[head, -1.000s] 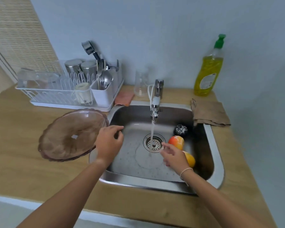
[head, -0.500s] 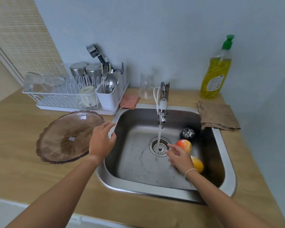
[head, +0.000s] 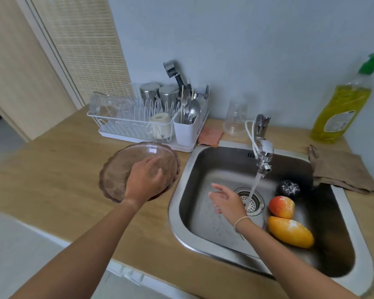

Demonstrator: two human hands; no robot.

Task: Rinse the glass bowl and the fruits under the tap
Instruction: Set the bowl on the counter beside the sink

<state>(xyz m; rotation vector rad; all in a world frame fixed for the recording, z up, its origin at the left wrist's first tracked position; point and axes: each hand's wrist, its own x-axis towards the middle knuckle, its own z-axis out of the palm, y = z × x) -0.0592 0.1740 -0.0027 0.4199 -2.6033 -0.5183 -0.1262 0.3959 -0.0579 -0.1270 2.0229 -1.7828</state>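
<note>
The brownish glass bowl point(head: 117, 175) sits on the wooden counter to the left of the sink point(head: 175, 214). My left hand point(head: 145, 180) lies over the bowl's right inner side, fingers loosely bent, with no clear hold on the rim; it is blurred. In the sink my right hand point(head: 225, 201) hovers empty with spread fingers, just left of the water running from the tap point(head: 265, 152). A red-orange apple point(head: 282, 207) and a yellow-orange mango point(head: 289, 233) lie on the right of the basin. Behind them is a dark speckled round thing point(head: 288, 188).
A white dish rack point(head: 138, 128) with cups and cutlery stands behind the bowl. An orange sponge point(head: 211, 135) and a clear cup point(head: 235, 117) sit near the tap. A folded brown cloth point(head: 341, 169) and a yellow soap bottle point(head: 341, 113) are right of the sink.
My left hand moved from the sink's left edge onto the glass bowl. My right hand drew away from the apple to the left of the water stream.
</note>
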